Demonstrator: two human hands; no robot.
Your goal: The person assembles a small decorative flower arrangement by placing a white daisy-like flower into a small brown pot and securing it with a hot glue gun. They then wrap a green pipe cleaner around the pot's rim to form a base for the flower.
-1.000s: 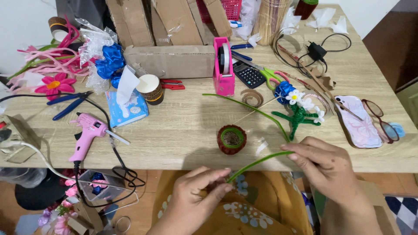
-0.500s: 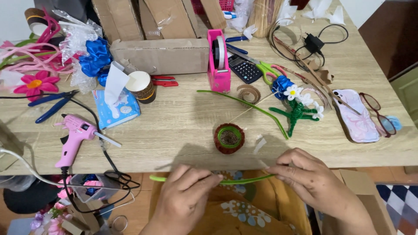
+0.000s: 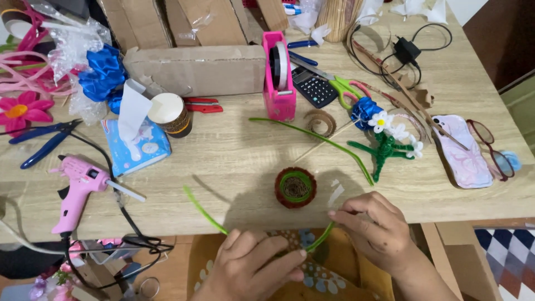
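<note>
Your left hand (image 3: 253, 266) and right hand (image 3: 374, 229) both pinched a green pipe cleaner (image 3: 205, 212) at the counter's (image 3: 234, 161) near edge.

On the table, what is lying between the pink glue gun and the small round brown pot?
In the head view, only bare wood and the free end of the green pipe cleaner lie between pink glue gun and round brown pot.

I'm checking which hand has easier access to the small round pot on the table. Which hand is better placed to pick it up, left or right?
Probably the right hand: it lies just beside and below the small round pot, its fingertips pinching the green pipe cleaner nearby. The left hand sits lower, off the table edge, gripping the pipe cleaner's middle.
</note>
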